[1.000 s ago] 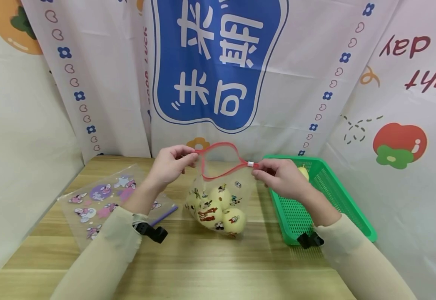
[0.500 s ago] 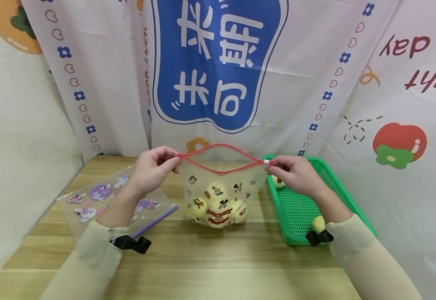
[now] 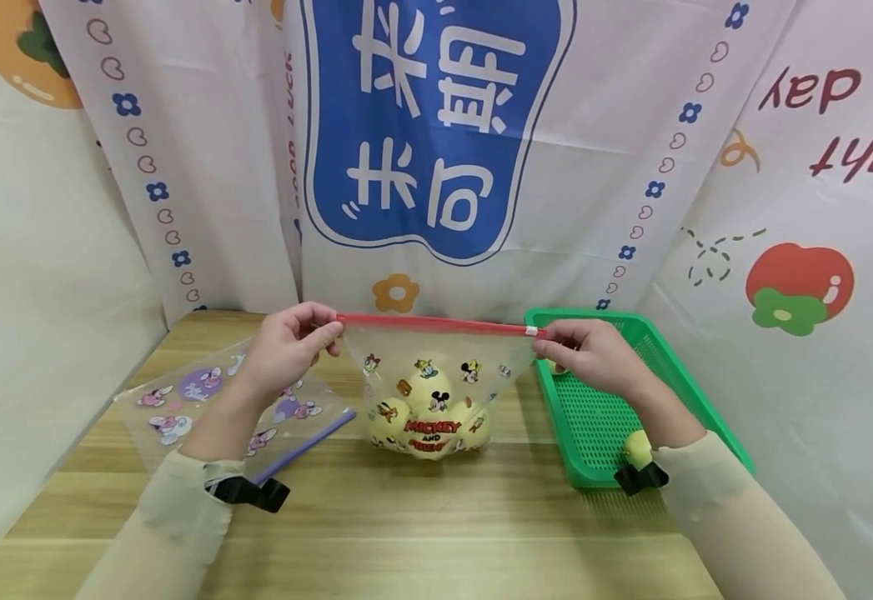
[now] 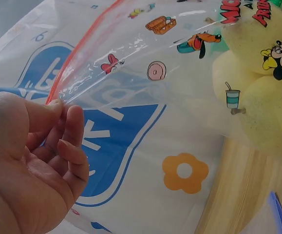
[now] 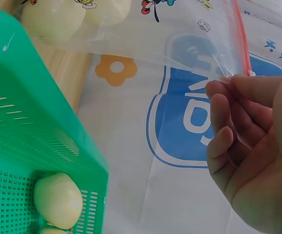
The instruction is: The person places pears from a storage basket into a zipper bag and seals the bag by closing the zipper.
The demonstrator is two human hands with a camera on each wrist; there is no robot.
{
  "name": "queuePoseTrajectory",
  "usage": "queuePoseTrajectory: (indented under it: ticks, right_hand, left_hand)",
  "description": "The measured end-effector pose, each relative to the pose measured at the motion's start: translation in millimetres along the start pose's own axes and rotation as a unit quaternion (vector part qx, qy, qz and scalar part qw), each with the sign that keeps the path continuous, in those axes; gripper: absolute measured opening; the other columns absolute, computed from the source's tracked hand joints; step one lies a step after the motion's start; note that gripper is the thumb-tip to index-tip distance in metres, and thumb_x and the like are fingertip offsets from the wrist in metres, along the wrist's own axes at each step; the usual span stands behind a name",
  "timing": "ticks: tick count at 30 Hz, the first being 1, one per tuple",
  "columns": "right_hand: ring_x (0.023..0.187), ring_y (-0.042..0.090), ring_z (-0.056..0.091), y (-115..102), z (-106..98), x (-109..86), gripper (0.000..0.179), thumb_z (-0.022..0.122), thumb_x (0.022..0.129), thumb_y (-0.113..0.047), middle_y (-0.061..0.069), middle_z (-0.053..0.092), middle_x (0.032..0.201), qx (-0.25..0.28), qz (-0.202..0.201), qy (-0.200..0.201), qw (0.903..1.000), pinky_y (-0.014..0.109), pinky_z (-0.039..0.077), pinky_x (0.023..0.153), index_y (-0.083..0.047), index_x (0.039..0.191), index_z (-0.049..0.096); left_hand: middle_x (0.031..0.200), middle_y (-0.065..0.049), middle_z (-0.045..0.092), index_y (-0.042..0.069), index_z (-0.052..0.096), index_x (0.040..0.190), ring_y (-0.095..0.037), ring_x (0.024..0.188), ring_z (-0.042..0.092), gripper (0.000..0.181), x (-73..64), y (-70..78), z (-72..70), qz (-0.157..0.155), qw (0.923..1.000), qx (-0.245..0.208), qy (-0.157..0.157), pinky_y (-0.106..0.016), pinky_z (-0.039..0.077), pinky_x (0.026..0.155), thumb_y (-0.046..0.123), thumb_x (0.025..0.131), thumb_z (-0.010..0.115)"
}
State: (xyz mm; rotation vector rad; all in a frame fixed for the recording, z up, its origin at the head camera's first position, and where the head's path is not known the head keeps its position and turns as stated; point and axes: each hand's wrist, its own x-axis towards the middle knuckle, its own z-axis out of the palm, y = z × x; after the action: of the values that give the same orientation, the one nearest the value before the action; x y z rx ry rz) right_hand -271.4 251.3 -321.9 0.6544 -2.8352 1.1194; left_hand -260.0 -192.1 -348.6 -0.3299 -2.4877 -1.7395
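Between both hands hangs a clear slider zip bag with cartoon prints and a red zip strip. Several pale yellow round fruits fill its lower part, close over the tabletop. My left hand pinches the left end of the strip between thumb and forefinger. At the other end, beside the white slider, my right hand pinches the bag's corner. The strip is stretched into a nearly straight line, its two edges lying together. In the left wrist view, the left hand's other fingers curl loosely below the strip.
On the left lies a second clear bag with purple prints and a purple strip. A green plastic basket stands right of the filled bag, with fruit inside. A printed curtain hangs behind the wooden table.
My hands have moved apart, mostly the left one leftward. The bag's mouth has gone from a wide loop to a taut, straight strip, and the bag has turned its printed front toward me.
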Motion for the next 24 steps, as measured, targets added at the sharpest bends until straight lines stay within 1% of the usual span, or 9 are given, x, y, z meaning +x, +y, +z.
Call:
queuePoseTrajectory:
  ticks: [3, 6, 9, 10, 13, 17, 19, 21, 24]
  right_hand:
    - [0.077, 0.027, 0.065, -0.6, 1.6, -0.4, 0.017, 0.073, 0.108, -0.027, 0.003, 0.073, 0.09, 0.015, -0.005, -0.007, 0.9998, 0.03, 0.062, 0.065, -0.013, 0.105, 0.081]
    - [0.074, 0.023, 0.064, -3.2, 3.5, 0.3, 0.015, 0.074, 0.107, -0.025, 0.004, 0.071, 0.09, 0.028, -0.008, -0.011, 0.9995, 0.031, 0.062, 0.065, -0.011, 0.109, 0.08]
    - [0.072, 0.022, 0.065, -4.9, 6.8, 2.3, 0.015, 0.074, 0.108, -0.028, 0.004, 0.073, 0.093, 0.032, -0.014, -0.009, 0.9994, 0.032, 0.06, 0.062, -0.015, 0.114, 0.079]
    - [0.072, 0.02, 0.065, -4.9, 8.1, 3.5, 0.015, 0.073, 0.108, -0.029, 0.003, 0.074, 0.094, 0.03, -0.015, -0.007, 0.9994, 0.032, 0.06, 0.061, -0.016, 0.115, 0.079]
    - [0.072, 0.02, 0.066, -4.5, 10.6, 5.3, 0.015, 0.072, 0.109, -0.032, 0.002, 0.074, 0.092, 0.025, -0.021, 0.001, 0.9995, 0.031, 0.059, 0.061, -0.019, 0.112, 0.079]
    - [0.074, 0.019, 0.066, -5.7, 10.4, 5.4, 0.014, 0.073, 0.108, -0.029, 0.002, 0.075, 0.091, 0.026, -0.022, 0.007, 0.9994, 0.029, 0.06, 0.062, -0.016, 0.11, 0.08]
    - [0.075, 0.018, 0.068, -6.2, 10.2, 5.4, 0.013, 0.074, 0.108, -0.025, 0.003, 0.076, 0.092, 0.032, -0.023, 0.006, 0.9992, 0.029, 0.061, 0.062, -0.015, 0.113, 0.079]
    - [0.076, 0.018, 0.069, -6.4, 10.3, 5.5, 0.014, 0.074, 0.108, -0.024, 0.005, 0.079, 0.097, 0.038, -0.023, 0.002, 0.999, 0.03, 0.063, 0.064, -0.013, 0.116, 0.079]
    - [0.077, 0.021, 0.07, -6.6, 10.5, 5.3, 0.016, 0.074, 0.108, -0.024, 0.006, 0.079, 0.098, 0.044, -0.022, -0.002, 0.9988, 0.031, 0.064, 0.065, -0.013, 0.118, 0.079]
  left_hand:
    - [0.097, -0.002, 0.07, 0.002, 0.069, 0.122, -0.014, 0.084, 0.066, 0.024, -0.6, -0.8, -0.1, 0.004, 0.9999, -0.005, -0.01, -0.022, 0.051, 0.064, 0.023, 0.112, 0.066]
    - [0.096, -0.001, 0.07, 0.002, 0.069, 0.122, -0.014, 0.084, 0.066, 0.023, -1.1, -0.8, 0.7, 0.01, 0.9998, -0.007, -0.018, -0.022, 0.051, 0.064, 0.023, 0.112, 0.067]
    - [0.096, 0.0, 0.07, 0.002, 0.07, 0.123, -0.014, 0.084, 0.066, 0.023, -1.4, -0.3, 2.3, 0.015, 0.9996, -0.01, -0.023, -0.022, 0.052, 0.065, 0.022, 0.111, 0.067]
    - [0.096, 0.0, 0.07, 0.002, 0.07, 0.122, -0.014, 0.084, 0.066, 0.022, -1.4, -0.2, 2.6, 0.017, 0.9995, -0.011, -0.024, -0.022, 0.052, 0.065, 0.021, 0.111, 0.067]
    - [0.095, 0.001, 0.071, 0.002, 0.07, 0.122, -0.014, 0.083, 0.067, 0.022, -1.7, -0.4, 3.2, 0.021, 0.9993, -0.014, -0.026, -0.024, 0.053, 0.066, 0.021, 0.111, 0.068]
    - [0.094, 0.002, 0.071, 0.002, 0.07, 0.122, -0.014, 0.084, 0.066, 0.023, -2.4, -1.6, 3.1, 0.023, 0.9992, -0.018, -0.027, -0.022, 0.053, 0.066, 0.022, 0.111, 0.068]
    - [0.094, 0.002, 0.071, 0.003, 0.07, 0.123, -0.014, 0.083, 0.067, 0.023, -2.8, -2.3, 2.9, 0.022, 0.9991, -0.021, -0.028, -0.022, 0.053, 0.065, 0.023, 0.111, 0.068]
    - [0.095, 0.002, 0.071, 0.003, 0.069, 0.123, -0.014, 0.083, 0.067, 0.024, -3.4, -2.8, 2.6, 0.02, 0.9991, -0.024, -0.028, -0.021, 0.053, 0.065, 0.024, 0.111, 0.068]
    - [0.095, 0.002, 0.071, 0.004, 0.07, 0.124, -0.015, 0.084, 0.066, 0.026, -4.3, -2.9, 2.9, 0.019, 0.9991, -0.025, -0.03, -0.021, 0.054, 0.066, 0.026, 0.111, 0.068]
